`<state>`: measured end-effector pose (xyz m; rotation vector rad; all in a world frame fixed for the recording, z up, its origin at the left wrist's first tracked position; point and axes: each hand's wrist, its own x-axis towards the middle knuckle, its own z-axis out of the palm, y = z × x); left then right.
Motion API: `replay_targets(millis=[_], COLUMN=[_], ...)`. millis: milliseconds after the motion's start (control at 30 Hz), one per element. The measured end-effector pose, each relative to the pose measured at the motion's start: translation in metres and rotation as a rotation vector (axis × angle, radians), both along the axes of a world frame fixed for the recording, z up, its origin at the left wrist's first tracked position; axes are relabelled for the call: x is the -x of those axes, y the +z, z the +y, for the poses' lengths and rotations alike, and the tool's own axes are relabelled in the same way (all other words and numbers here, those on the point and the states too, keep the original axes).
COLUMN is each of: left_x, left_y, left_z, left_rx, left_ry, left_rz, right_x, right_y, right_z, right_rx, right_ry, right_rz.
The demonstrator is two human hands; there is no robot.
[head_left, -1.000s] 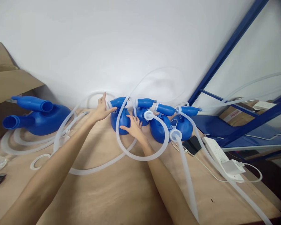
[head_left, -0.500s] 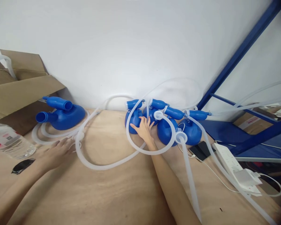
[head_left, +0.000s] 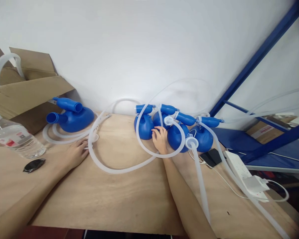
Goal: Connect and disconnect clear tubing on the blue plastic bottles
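Observation:
A row of several round-bellied blue plastic bottles point(head_left: 175, 137) with clear hoses stands against the wall. My right hand point(head_left: 160, 139) is at the leftmost bottle point(head_left: 144, 127) of that row, its fingers bent and apart, with the fingertips at the bottle's lower right side. A looped clear hose point(head_left: 124, 171) runs around and in front of this hand. My left hand point(head_left: 76, 153) rests on the table beside a translucent cap point(head_left: 95, 137), fingers loosely stretched and gripping nothing visible. Beyond it another blue bottle point(head_left: 81, 119) lies with its open neck towards me, above coiled hose.
An open cardboard box point(head_left: 37, 88) and a water bottle point(head_left: 17, 141) stand at the left, with a dark oval object point(head_left: 34, 165) nearby. On the right are a phone point(head_left: 211, 157), a white power strip point(head_left: 239, 167) with a charger, and a blue metal rack point(head_left: 261, 53).
My right hand has slid from the leftmost bottle's front to its lower right. My left hand's fingers have drawn closer together near the cap. The view has shifted slightly.

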<state>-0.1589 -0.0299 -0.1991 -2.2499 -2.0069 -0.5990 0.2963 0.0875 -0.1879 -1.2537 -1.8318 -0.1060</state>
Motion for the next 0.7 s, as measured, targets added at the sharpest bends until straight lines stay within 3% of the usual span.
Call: replay_targets(millis=[200, 467, 700], left_x=[-0.014, -0.016, -0.008], left_y=[0.008, 0.01, 0.022], left_z=[0.0, 0.002, -0.011], left_rx=[0.002, -0.005, -0.034], left_ry=[-0.122, -0.096, -0.013], left_rz=[0.008, 0.045, 0.045], right_x=[-0.013, -0.036, -0.042], right_y=[0.0, -0.027, -0.034], right_z=[-0.018, -0.024, -0.019], right_rx=[0.036, 0.1, 0.123], right_ry=[0.044, -0.04, -0.077], right_rz=[-0.004, 0.086, 0.133])
